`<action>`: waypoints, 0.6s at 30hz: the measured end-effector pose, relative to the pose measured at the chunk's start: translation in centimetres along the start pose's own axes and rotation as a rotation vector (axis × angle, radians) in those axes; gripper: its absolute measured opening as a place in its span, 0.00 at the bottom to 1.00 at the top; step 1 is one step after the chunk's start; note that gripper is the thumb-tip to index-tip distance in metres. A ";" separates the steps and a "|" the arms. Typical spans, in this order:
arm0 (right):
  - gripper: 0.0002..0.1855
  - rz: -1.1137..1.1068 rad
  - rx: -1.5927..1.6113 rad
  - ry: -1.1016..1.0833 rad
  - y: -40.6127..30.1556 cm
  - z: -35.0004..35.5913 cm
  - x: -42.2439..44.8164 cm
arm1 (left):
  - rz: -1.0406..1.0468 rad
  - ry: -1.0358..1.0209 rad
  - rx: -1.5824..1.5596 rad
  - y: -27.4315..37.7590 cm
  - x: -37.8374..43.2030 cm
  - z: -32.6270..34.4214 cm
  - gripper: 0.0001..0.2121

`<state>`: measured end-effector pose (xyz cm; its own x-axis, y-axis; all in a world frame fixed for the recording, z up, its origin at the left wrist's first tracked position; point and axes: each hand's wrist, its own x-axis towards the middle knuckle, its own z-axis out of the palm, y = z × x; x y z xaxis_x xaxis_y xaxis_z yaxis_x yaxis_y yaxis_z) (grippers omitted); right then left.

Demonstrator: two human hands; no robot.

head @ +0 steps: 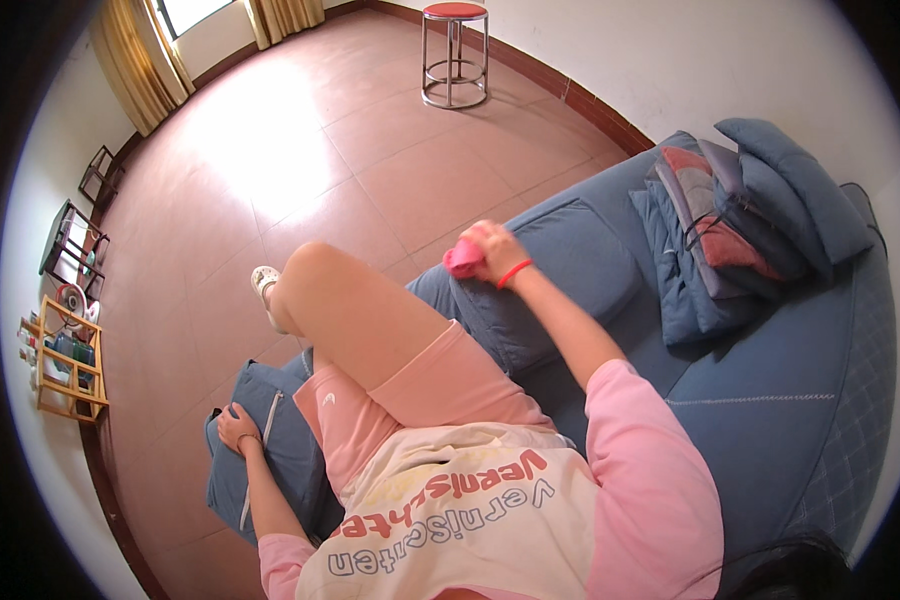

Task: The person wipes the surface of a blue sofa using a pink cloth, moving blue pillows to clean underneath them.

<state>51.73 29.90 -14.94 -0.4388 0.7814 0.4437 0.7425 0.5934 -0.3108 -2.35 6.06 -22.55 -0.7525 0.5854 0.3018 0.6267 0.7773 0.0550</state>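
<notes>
My right hand (495, 250) is closed around a bunched bright pink cloth (464, 259), with a red band on the wrist. It is over the front corner of a blue seat cushion (562, 262). On the other side, my left hand (238, 429) rests on another blue cushion (251, 390) with a white zipper. Its fingers are spread a little near a small black thing whose kind I cannot tell. Between the hands are my legs in pink shorts (435, 375); one knee is raised. A pale clog (265, 280) shows on one foot.
I am on a blue sofa (750, 420). Folded blue, grey and red cushions (750, 217) are piled to my right. A red-topped metal stool (455, 52) stands by the far wall. A wooden rack (71, 364), a fan (71, 300) and dark stools line the left wall.
</notes>
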 end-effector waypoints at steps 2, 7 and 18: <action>0.23 0.171 -0.117 0.026 6.3 -1.4 -0.5 | 0.008 0.002 -0.013 0.5 0.0 0.3 0.19; 0.23 0.639 -0.446 0.210 14.0 -6.7 -5.5 | 0.014 0.000 -0.037 0.7 -0.5 -0.4 0.19; 0.29 0.717 -0.264 0.055 7.1 -1.7 -0.8 | -0.002 -0.021 -0.029 0.9 -0.3 -0.5 0.20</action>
<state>58.19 33.16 -16.00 0.2168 0.9431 0.2520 0.9353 -0.1268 -0.3303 -1.51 6.45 -22.06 -0.7575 0.5891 0.2812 0.6309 0.7714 0.0832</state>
